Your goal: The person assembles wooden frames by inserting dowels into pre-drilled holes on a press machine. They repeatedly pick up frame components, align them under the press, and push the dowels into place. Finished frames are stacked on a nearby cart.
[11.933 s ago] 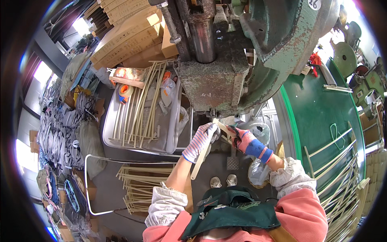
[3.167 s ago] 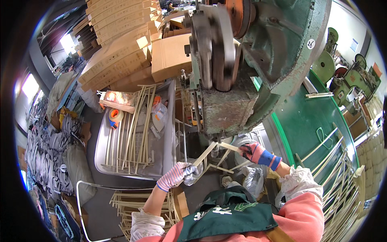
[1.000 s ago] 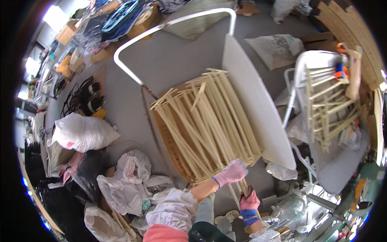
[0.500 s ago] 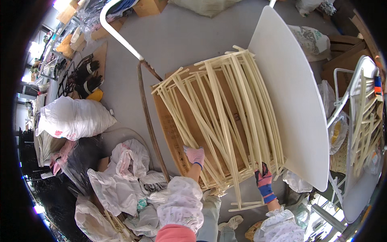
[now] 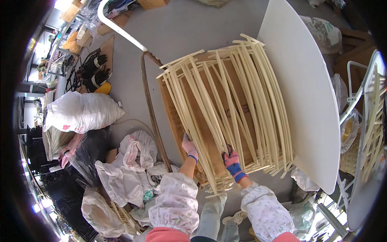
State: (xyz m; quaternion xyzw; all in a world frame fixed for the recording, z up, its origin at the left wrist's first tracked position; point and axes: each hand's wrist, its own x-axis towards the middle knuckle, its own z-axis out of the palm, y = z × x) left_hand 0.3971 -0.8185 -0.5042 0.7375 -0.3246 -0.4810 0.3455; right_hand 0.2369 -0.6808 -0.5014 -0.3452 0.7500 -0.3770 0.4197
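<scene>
Long cream-coloured strips (image 5: pixel 254 92) lie in a loose row over a brown cardboard box (image 5: pixel 177 125). My left hand (image 5: pixel 190 147), in a pink-and-white striped glove, presses along the outer side of the leftmost bunch with fingers stretched out; its thumb side is partly hidden. Closed around a strip near the close end of the row is my right hand (image 5: pixel 232 162), in a blue and red glove with dark fingertips. Between the left bunch and the denser right-hand group, the strips are sparser and cardboard shows through. Several ends stick out past the box's near edge.
A white panel (image 5: pixel 300 97) stands along the right of the strips. On the left rises a bent metal tube (image 5: pixel 150 109), white above and brown below. White sacks (image 5: pixel 82 111) and crumpled plastic bags (image 5: pixel 131 169) lie left. Another white frame with strips (image 5: pixel 375 133) stands far right.
My right hand has moved left from the dense right-hand strips to the middle of the row. My left hand has shifted slightly up and left. Middle strips have moved toward the left bunch.
</scene>
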